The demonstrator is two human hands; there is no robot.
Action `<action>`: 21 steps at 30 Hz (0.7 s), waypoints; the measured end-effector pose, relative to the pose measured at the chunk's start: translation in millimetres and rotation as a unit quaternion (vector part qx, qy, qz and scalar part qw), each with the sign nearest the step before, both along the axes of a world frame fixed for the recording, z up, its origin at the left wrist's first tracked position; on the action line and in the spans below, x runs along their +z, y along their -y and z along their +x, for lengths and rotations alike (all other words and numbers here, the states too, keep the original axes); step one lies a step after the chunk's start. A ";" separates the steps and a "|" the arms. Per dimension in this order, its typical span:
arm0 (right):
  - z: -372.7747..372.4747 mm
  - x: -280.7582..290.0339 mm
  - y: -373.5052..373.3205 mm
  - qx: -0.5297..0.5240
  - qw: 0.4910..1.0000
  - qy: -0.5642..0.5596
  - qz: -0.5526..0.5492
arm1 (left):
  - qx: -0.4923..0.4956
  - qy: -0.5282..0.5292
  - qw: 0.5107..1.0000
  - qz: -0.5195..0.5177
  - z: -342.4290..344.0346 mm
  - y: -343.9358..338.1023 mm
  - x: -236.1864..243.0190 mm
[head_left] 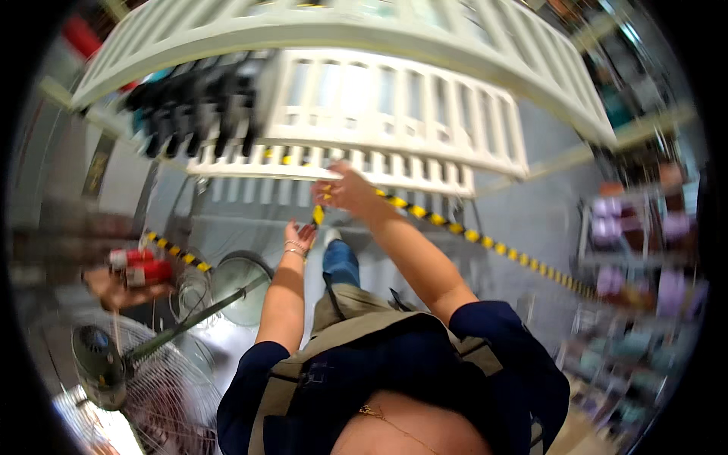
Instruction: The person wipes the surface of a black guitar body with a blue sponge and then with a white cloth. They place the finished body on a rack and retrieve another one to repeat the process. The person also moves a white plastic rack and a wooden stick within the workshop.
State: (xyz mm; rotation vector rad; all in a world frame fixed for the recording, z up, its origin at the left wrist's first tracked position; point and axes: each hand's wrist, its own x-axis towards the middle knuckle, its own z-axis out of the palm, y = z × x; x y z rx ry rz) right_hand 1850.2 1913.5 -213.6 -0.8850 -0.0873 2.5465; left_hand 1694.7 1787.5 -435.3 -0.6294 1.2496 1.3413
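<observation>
My left hand, with a bracelet at the wrist, reaches forward, fingers apart, over the floor in front of a slatted shelf rack. Nothing shows in it. Farther forward and to the right, my right hand is near the edge of the low white slatted shelf; its fingers are spread and blurred, and I see nothing in them. Whether it touches that shelf I cannot tell. Above it lies the white middle shelf. A row of black objects, too smeared to name, stands along its left part.
A white top shelf spans the far side. Black-and-yellow tape runs along the floor. At lower left stands a caged fan, with a round base and red objects nearby. Racks with purple items line the right.
</observation>
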 end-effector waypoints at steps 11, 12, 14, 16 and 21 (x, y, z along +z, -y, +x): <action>364.9 -73.4 378.0 -0.269 0.921 0.280 -0.030 | -0.418 -0.028 0.908 -0.031 229.4 140.5 -3.4; 394.1 -72.9 417.4 -0.335 0.901 0.272 -0.046 | -0.472 -0.030 0.881 -0.011 260.8 150.7 3.8; 436.4 -64.2 498.0 -0.454 0.845 0.273 -0.068 | -0.596 -0.055 0.800 0.030 321.2 165.7 14.6; 452.6 -74.7 583.2 -0.532 0.786 0.299 -0.101 | -0.714 -0.122 0.688 0.043 378.8 196.5 28.6; 452.4 -91.6 764.8 -0.641 0.663 0.341 -0.185 | -0.821 -0.193 0.520 0.132 453.0 287.7 3.1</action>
